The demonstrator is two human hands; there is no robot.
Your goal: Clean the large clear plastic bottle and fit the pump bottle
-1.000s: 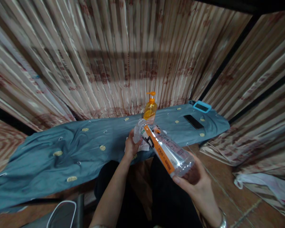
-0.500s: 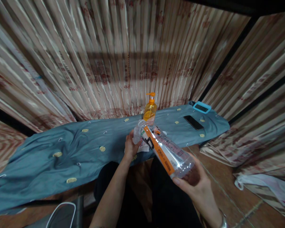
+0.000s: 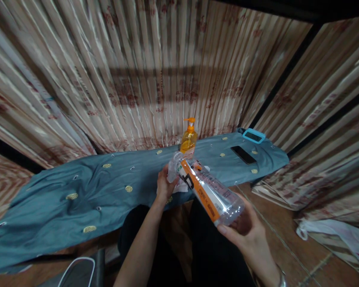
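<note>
A clear plastic bottle (image 3: 218, 195) with an orange and white label lies aslant in front of me, its base low at the right and its open neck up at the left. My right hand (image 3: 247, 225) is wrapped round the base end. Beside the neck, my left hand (image 3: 165, 184) is closed on a whitish, translucent piece (image 3: 172, 173), whose kind I cannot make out. It touches or overlaps the bottle's neck. Below it, partly hidden by the bottle, lies a white packet or sheet (image 3: 182, 186). An orange pump bottle (image 3: 189, 140) stands just behind the neck.
A blue patterned cloth (image 3: 107, 191) covers the long, narrow table. At its right lie a black phone (image 3: 243, 154) and a light-blue framed device (image 3: 253, 136). Curtains (image 3: 155, 71) hang behind and at both sides. A dark seat-like thing (image 3: 77, 275) is at lower left.
Almost nothing differs. Both hands and the bottle keep the same pose, and the view has shifted very slightly.
</note>
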